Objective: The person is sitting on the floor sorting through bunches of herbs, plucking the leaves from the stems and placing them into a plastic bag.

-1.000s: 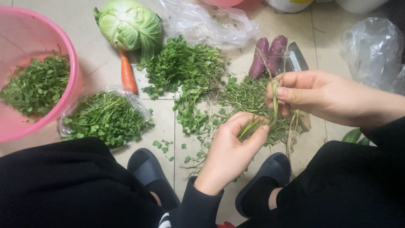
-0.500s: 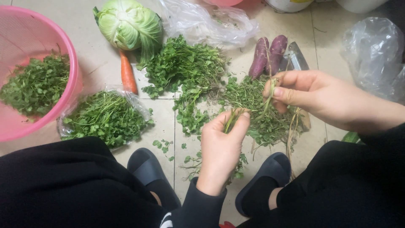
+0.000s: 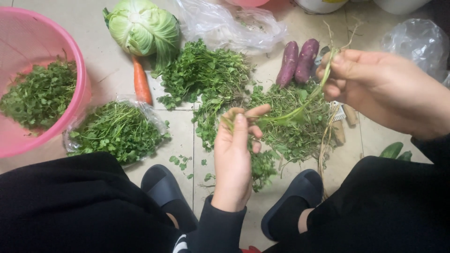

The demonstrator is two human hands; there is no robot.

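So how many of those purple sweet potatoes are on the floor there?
2. One purple sweet potato lies left, the second right beside it, just left of the right hand. More could be hidden under the greens.

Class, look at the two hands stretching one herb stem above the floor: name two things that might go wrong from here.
1. The herb stem is stretched between the left hand and right hand; it may snap unevenly, wasting leaves.
2. Plucked leaves might drop into the unsorted heap or onto the floor tiles, not the pink basket.
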